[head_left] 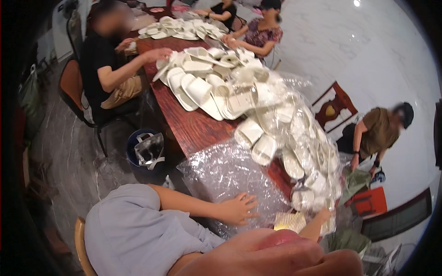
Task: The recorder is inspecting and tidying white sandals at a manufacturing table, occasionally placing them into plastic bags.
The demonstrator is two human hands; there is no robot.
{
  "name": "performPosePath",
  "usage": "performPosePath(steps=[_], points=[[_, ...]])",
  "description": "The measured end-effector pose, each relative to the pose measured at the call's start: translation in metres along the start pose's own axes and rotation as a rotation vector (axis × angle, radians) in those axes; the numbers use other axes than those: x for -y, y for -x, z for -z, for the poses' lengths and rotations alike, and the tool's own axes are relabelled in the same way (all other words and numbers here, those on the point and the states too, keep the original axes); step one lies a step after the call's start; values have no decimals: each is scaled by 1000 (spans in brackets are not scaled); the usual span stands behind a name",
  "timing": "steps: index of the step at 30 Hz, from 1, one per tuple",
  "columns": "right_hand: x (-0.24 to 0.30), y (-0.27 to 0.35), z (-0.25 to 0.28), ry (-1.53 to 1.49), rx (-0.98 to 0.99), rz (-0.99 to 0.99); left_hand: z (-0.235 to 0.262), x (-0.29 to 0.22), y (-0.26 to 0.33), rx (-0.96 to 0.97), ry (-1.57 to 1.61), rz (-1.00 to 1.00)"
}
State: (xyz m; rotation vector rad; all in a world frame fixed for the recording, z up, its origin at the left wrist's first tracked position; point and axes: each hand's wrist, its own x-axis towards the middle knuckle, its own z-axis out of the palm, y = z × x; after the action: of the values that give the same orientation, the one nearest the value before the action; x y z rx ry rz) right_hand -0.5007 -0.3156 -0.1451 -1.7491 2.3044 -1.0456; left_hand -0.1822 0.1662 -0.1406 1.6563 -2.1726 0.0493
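My left hand (238,209) lies with its fingers spread on a clear plastic sheet (221,170) over the near end of the table. At the near right corner, my right hand (323,216) is against white slippers (304,199) at the end of the pile. Its fingertips merge with the slippers and plastic, so its grip is unclear. Between my hands lies a pale yellow, dotted piece (291,221). Just beyond the sheet, a pair of white slippers (256,140) sits at the pile's edge. Clear plastic wraps many slippers along the right side.
A long reddish-brown wooden table (177,122) carries the heap of slippers (198,87). At its left a seated person (103,60) reaches into the heap; others sit farther back. A blue bucket (133,148) stands left, a wooden chair (334,108) right, near a bending person (375,133).
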Motion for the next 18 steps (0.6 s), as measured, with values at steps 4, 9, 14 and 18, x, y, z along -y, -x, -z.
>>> performPosePath(steps=[4,9,14,18], points=[[-22,-20,3,-177,-34,-17,-5,1,0,-21,35,-8],[-40,-34,19,-234,-102,42,-7,1,0,-18,-26,-24],[-18,-29,70,-589,-73,22,-11,2,1,-30,-44,-21],[23,-7,127,-892,-16,241,-13,2,0,-45,-33,-10]])
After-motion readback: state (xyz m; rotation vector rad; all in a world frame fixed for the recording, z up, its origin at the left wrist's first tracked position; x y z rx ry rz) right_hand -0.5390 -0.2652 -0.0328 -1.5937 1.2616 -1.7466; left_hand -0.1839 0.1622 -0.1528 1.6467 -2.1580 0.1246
